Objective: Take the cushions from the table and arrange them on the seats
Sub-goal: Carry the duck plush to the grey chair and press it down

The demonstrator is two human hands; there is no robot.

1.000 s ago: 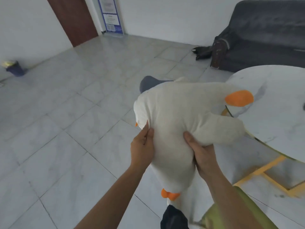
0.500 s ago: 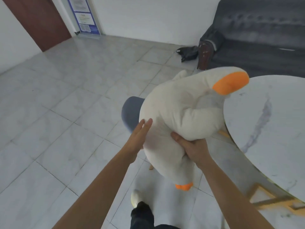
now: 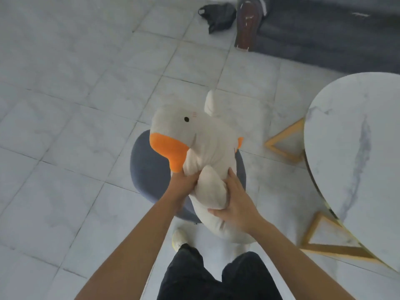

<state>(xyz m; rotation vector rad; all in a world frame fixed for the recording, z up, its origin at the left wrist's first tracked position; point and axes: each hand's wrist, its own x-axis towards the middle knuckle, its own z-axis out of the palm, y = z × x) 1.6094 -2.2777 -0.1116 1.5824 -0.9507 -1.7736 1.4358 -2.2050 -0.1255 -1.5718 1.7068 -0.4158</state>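
Observation:
A white goose-shaped plush cushion [image 3: 205,146] with an orange beak lies over a round grey stool [image 3: 149,167] directly below me. Its head points to the upper left and its body hangs off the stool's near edge toward my legs. My left hand [image 3: 181,182] grips the cushion just under the beak. My right hand [image 3: 236,202] is pressed against a wing and the body on the right side. Most of the stool's seat is hidden by the cushion.
A round white marble table [image 3: 355,161] on a gold frame [image 3: 283,146] stands close on the right. A dark grey sofa [image 3: 324,33] sits at the back right, with a black bag [image 3: 216,16] on the floor beside it. Grey tiled floor spreads to the left.
I have lowered the cushion from chest height onto the grey stool and turned it so the beak faces left. My view has tilted down, and my left hand has closed on it.

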